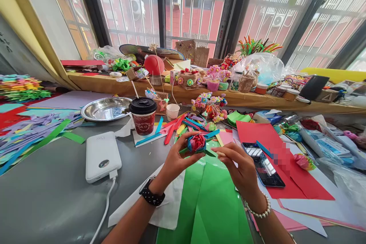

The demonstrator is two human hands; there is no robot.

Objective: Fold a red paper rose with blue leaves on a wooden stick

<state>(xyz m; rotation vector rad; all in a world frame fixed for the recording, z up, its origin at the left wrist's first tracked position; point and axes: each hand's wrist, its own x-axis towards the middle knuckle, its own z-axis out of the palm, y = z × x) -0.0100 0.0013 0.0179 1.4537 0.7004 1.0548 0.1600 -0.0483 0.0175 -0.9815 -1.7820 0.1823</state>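
My left hand [181,153] is closed around a folded paper flower [197,143], pink-red in the middle with blue and green outer strips. Thumb and fingers grip it from the left side. Just to its right, my right hand [236,160] has its fingertips pinched together near a dark green strip [210,153] that sticks out of the flower. Whatever lies between those fingertips is too small to make out. Below both hands lies a large green paper sheet [217,202]. White paper [168,206] is under my left forearm.
A lidded paper cup [143,118], a steel plate [107,108] and a white power bank [103,156] with a cable stand left. To the right, a phone [264,166] lies on red paper [309,183] near another paper flower [304,161]. Crafts crowd the window ledge [114,85].
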